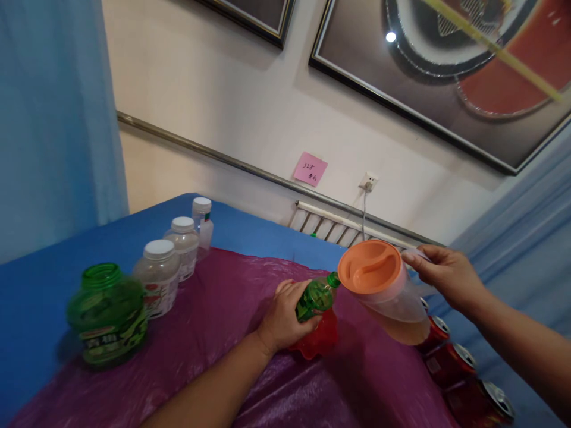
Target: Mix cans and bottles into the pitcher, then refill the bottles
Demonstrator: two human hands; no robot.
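Wrapped round a small green bottle [314,296], my left hand [284,318] holds it tilted, its neck pointing to the right. Under the bottle sits a red dish with a wavy rim [322,340], partly hidden by the hand. My right hand [450,274] grips the handle of a clear plastic pitcher [395,309] with an orange lid [371,266]. The pitcher leans towards the bottle, its lid edge at the bottle's mouth; I cannot tell whether they touch. Brownish liquid shows low in the pitcher. No stream between them can be made out.
On the left stand a green open jar [109,321] and several clear containers with white lids [160,279]. Red cans [452,365] line the right side. Purple plastic sheeting [200,351] covers part of the blue table [250,229]. A radiator [330,223] is behind.
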